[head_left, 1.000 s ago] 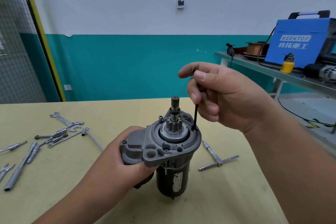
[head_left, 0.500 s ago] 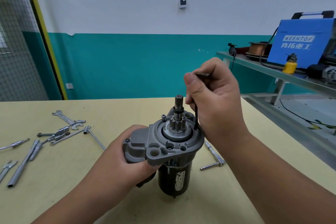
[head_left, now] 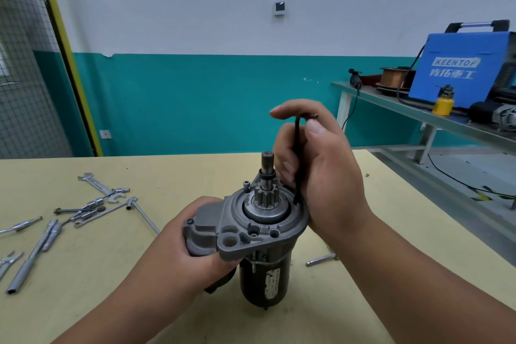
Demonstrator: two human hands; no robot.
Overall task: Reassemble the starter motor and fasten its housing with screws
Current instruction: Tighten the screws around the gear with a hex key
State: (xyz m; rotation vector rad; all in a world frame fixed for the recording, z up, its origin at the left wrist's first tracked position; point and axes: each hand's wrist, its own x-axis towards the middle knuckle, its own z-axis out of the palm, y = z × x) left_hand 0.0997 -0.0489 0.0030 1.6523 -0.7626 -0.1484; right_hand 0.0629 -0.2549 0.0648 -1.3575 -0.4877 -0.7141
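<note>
Gripping the motor (head_left: 251, 234) from the left: left hand (head_left: 195, 254), fingers curled round the grey housing's solenoid side. Right hand (head_left: 326, 176): thumb and forefinger pinch the bent top of a black hex key (head_left: 297, 159); its long arm stands upright, tip down at the housing rim, right of the pinion (head_left: 265, 198). Motor: upright on the desk (head_left: 111, 274), front centre, pinion end up. Wrenches (head_left: 96, 184): scattered on the desk at left, well apart from the motor. Bar tool (head_left: 321, 259): right of the motor, partly hidden by the right arm. Blue welder (head_left: 460, 70): far right, on a second desk (head_left: 391, 102).
</note>
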